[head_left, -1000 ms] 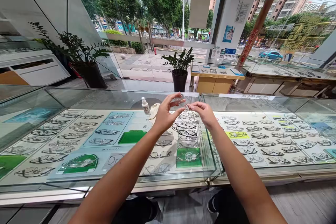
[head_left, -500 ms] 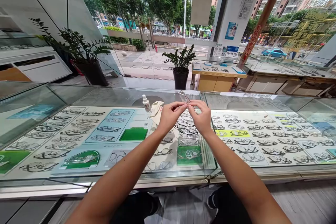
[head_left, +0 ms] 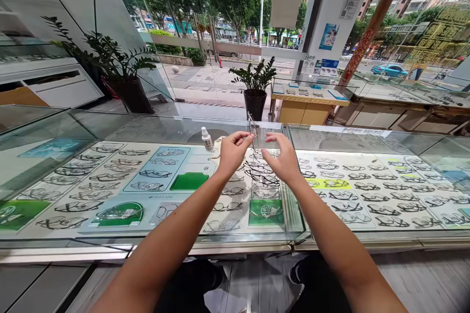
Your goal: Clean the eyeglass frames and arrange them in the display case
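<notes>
My left hand [head_left: 235,150] pinches a thin-framed pair of glasses [head_left: 254,133] between thumb and fingertips above the glass counter [head_left: 176,129]. The glasses stand nearly upright and edge-on, so their lenses barely show. Just right of them is my right hand [head_left: 282,157], its thumb and fingers apart with nothing between them. A small white spray bottle [head_left: 207,141] stands on the counter, left of my left hand. Beside the bottle lies a cream cloth [head_left: 217,148], partly hidden by my left hand.
Under the counter's glass lie many rows of eyeglasses [head_left: 359,196] and green display cards [head_left: 189,181]. Beyond stand a potted plant [head_left: 254,102] and a wooden display table [head_left: 308,102]. A larger potted plant [head_left: 135,95] is at the left.
My right hand has let go of the glasses and moved slightly right, its fingers opening. In my left hand, the glasses have turned more upright. The whole view has shifted slightly.
</notes>
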A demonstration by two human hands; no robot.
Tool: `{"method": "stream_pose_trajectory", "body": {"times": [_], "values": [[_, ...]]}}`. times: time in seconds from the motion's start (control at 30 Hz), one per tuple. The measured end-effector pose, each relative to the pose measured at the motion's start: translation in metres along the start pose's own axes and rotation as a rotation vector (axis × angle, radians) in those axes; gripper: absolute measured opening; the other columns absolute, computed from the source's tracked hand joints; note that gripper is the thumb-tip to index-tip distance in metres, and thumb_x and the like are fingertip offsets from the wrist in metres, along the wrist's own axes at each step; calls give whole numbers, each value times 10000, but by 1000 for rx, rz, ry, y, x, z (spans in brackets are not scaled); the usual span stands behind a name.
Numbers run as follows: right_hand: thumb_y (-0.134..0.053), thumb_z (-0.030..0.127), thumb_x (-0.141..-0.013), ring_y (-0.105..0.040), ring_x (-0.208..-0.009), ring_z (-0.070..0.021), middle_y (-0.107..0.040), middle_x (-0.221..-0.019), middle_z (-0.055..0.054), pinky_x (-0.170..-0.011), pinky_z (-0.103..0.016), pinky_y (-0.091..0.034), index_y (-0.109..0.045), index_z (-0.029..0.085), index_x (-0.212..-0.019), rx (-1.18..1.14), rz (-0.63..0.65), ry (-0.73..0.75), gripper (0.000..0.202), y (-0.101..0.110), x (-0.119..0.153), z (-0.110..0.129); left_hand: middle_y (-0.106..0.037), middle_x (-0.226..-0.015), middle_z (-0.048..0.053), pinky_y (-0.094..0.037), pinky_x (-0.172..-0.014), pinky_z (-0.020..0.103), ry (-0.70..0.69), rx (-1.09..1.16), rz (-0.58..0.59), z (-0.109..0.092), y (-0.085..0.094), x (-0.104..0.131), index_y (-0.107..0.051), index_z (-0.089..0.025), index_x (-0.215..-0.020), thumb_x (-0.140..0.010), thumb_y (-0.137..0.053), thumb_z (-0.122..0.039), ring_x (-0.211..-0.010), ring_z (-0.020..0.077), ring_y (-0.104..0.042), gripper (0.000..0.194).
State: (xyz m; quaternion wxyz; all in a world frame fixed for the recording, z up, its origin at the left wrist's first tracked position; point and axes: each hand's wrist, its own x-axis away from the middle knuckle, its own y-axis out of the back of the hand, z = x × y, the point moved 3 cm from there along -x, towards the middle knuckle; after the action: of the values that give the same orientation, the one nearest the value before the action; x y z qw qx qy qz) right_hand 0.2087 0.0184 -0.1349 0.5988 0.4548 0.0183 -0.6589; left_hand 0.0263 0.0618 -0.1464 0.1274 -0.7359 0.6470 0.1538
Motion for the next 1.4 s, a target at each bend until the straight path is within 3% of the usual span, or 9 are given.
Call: {"method": "stream_pose_trajectory", "body": {"times": [0.13,0.3,0.53,0.63,0.77,0.87,0.93,1.2,1.4], "values": [[-803,297,-892,-574,-1328,-339,-727,-1393,-65,-1158,-563,-354,-789,256,-863,216,456,-70,52,-8,1,-9,-294,-655,-64,-256,-593,284,-57,-42,-98,5,11,-10,-770,-184,-895,-877,-780,-476,-595,110,-313,293],[-780,236,-890,-580,-1185,-303,-746,-1182,-76,-1076,-503,-357,-820,251,-814,396,624,-49,87,-18,7,-9,-299,-656,-63,-265,-592,281,-120,-97,-78,-1,14,-11,-741,-195,-888,-909,-745,-461,-597,119,-321,266],[-758,223,-918,-578,-1151,-297,-744,-1131,-93,-1036,-484,-331,-835,235,-846,501,700,-22,106,-21,9,-6,-554,-744,-9,-346,-666,287,-313,-263,147,-30,7,2,-694,-199,-894,-971,-649,-405,-683,146,-439,224],[-747,202,-919,-572,-1133,-299,-743,-1107,-104,-995,-467,-334,-837,228,-852,535,707,-5,115,-22,11,-7,-550,-724,-8,-336,-660,287,-315,-299,278,-38,6,5,-700,-195,-859,-950,-659,-405,-678,145,-429,232],[-696,221,-973,-550,-1156,-309,-738,-1150,-126,-976,-457,-327,-831,209,-931,600,668,34,142,-22,9,-15,-367,-593,-55,-248,-594,283,-184,-343,653,-43,5,10,-732,-199,-814,-903,-697,-428,-587,125,-311,247],[-690,252,-994,-548,-1115,-310,-737,-1128,-136,-940,-456,-324,-836,211,-924,642,678,21,167,-24,5,-25,-383,-578,-45,-234,-578,291,-119,-410,933,-44,4,15,-775,-207,-779,-875,-721,-425,-577,125,-315,245],[-693,248,-998,-550,-1089,-301,-735,-1090,-130,-921,-450,-321,-844,220,-908,655,680,11,177,-25,2,-31,-399,-573,-38,-234,-564,296,-79,-468,1043,-41,4,18,-806,-217,-778,-856,-736,-429,-566,129,-327,236],[-707,255,-1020,-548,-1105,-279,-735,-1094,-109,-936,-439,-310,-837,207,-956,649,599,62,153,-28,-5,-48,-484,-553,-33,-274,-569,308,-49,-731,1118,-22,-9,26,-826,-254,-774,-824,-730,-366,-536,143,-418,156],[-616,260,-1075,-533,-1117,-284,-722,-1107,-123,-940,-438,-309,-834,209,-1016,673,546,80,232,-36,-11,-57,-710,-709,16,-289,-622,316,-161,-936,987,-7,-25,30,-814,-256,-809,-887,-729,-311,-653,184,-573,128]]}}
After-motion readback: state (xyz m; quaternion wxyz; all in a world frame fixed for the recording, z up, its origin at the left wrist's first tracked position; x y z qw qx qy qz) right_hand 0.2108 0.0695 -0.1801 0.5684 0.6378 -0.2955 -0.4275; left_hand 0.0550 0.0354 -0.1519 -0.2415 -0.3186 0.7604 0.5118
